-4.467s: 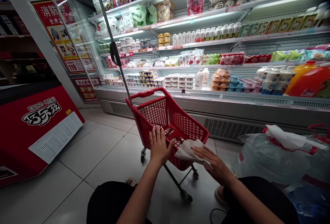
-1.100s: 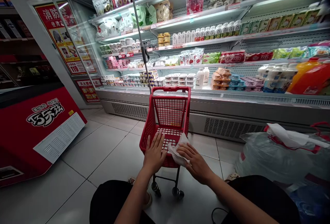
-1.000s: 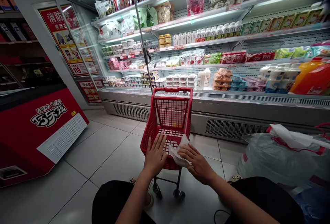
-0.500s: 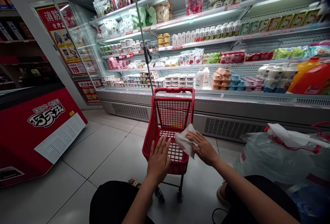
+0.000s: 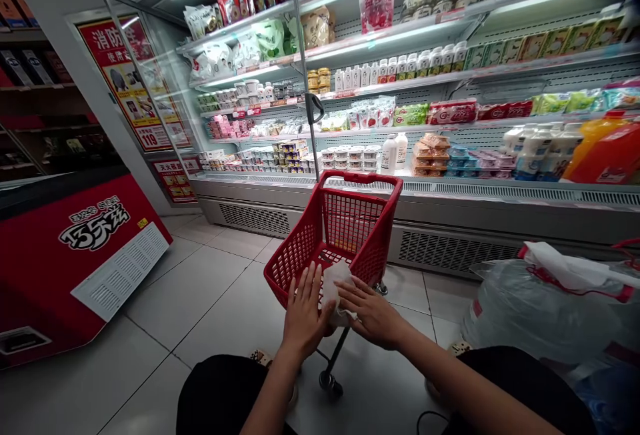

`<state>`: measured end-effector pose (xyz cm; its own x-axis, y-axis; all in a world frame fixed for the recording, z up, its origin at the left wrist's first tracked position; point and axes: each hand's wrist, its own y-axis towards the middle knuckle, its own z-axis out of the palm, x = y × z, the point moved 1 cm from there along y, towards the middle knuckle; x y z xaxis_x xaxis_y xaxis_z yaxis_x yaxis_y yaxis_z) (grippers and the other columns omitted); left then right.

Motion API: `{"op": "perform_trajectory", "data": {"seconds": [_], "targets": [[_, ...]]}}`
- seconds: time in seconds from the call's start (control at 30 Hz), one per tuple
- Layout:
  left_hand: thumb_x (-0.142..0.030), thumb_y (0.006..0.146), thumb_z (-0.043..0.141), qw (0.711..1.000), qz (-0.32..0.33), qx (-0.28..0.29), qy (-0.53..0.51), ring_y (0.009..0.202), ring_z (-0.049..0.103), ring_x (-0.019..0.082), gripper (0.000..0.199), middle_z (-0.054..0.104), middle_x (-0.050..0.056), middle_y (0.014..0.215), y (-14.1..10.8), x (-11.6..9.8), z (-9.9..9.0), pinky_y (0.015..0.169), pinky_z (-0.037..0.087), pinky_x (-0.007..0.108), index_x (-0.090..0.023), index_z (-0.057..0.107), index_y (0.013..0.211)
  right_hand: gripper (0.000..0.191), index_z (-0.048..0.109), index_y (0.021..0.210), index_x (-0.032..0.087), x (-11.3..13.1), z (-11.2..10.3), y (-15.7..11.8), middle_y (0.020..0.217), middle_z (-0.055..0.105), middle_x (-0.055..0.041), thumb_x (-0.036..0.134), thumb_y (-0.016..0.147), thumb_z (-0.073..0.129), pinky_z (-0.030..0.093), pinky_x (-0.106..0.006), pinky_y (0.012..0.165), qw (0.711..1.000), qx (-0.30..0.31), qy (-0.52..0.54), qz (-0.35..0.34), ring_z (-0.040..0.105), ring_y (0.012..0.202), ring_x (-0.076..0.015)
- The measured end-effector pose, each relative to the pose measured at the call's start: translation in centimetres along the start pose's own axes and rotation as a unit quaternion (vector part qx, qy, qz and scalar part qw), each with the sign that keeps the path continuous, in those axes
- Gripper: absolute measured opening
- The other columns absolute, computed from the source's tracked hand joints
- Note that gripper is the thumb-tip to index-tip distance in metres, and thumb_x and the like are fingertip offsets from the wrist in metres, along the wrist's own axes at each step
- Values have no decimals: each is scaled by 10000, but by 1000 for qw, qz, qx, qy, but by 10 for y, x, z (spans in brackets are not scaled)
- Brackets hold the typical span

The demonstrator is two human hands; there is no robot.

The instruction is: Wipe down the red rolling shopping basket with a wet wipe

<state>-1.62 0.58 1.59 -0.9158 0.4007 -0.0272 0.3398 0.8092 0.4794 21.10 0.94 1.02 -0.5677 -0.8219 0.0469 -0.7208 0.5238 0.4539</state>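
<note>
A red plastic shopping cart (image 5: 373, 235) stands on the tiled floor in front of my knees, turned at an angle. My left hand (image 5: 306, 311) lies at the cart's near rim, palm down, fingers outstretched and close to the cloth. A thin white cloth (image 5: 336, 287) is under the fingers of my right hand (image 5: 373, 311), which presses it at the near end of the basket. The fingertips of my right hand rest over the cloth, and part of the rim is hidden beneath both hands.
A refrigerated display (image 5: 460, 198) full of dairy products stands behind the cart. On the left is a red freezer (image 5: 45, 275). Large bottles in a clear plastic bag (image 5: 540, 308) stand at the right. A thin upright pole (image 5: 304, 55) rises behind the cart.
The cart has turned, its far end swinging to the right. My right hand has moved left with the cloth, closer to my left hand, which has stayed nearly in place.
</note>
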Motion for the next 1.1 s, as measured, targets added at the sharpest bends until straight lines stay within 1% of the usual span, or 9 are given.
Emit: {"op": "perform_trajectory", "data": {"seconds": [0.1,0.27,0.37,0.5,0.63,0.77,0.9,1.0,1.1], "targets": [[-593,1080,329,999,-8,22,-28,1553,358,222,784,230,96,1736,-2,2,-2,1246,322,433,-262,-38,1688,690,240,1669,277,-38,-6,2,1685,355,-4,199,1010,428,185,-475,1318,998,-11,-36,48,310,1563,-175],[-649,1063,323,998,-8,57,-37,1528,405,224,786,273,92,1722,4,20,-2,1241,333,432,-273,40,1694,661,258,1662,309,-96,-24,-8,1669,391,11,203,1021,379,182,-496,1313,985,-17,-91,146,342,1549,-172],[-692,1044,316,997,-32,64,-28,1532,399,254,801,312,115,1706,10,15,2,1246,318,472,-250,144,1690,650,304,1651,266,-91,-25,-10,1677,379,-18,194,1010,382,214,-487,1306,982,-16,-93,166,321,1559,-182],[-775,984,358,995,-65,74,-5,1478,464,374,862,297,160,1703,17,-15,11,1191,380,549,-216,349,1640,737,237,1672,256,-51,-17,-7,1699,332,-16,154,963,411,228,-469,1307,990,-16,-58,127,267,1579,-177],[-721,1019,335,998,-52,45,-17,1456,494,359,877,407,230,1634,14,-38,17,1146,457,475,-61,396,1593,757,211,1678,264,-27,-17,-6,1709,306,0,163,962,435,221,-459,1311,997,-5,-40,69,260,1581,-174],[-611,1070,336,1000,-8,-5,-17,1387,577,293,774,517,193,1571,3,-34,10,1157,447,465,-108,255,1652,751,256,1667,256,-51,-26,-6,1693,342,-13,171,948,456,232,-467,1306,996,-4,-69,58,309,1564,-187],[-566,1083,353,1000,7,-15,-6,1361,601,274,813,541,170,1557,-2,-23,1,1181,411,512,-161,-7,1689,661,363,1630,231,-102,-40,-5,1656,416,-36,180,972,404,244,-489,1298,984,-8,-124,130,368,1538,-199],[-564,1083,354,1000,-5,-7,0,1410,556,286,813,522,171,1572,-1,-17,0,1192,389,540,-177,-25,1689,601,421,1601,240,-123,-46,-4,1621,474,-38,215,1002,378,238,-503,1297,974,-10,-151,170,396,1524,-209],[-569,1080,346,1000,-21,0,5,1460,499,296,775,452,146,1626,1,-11,-1,1203,373,558,-217,30,1694,581,451,1582,224,-116,-43,-4,1621,477,-52,227,1004,385,254,-486,1293,970,-30,-151,190,388,1528,-217]]}}
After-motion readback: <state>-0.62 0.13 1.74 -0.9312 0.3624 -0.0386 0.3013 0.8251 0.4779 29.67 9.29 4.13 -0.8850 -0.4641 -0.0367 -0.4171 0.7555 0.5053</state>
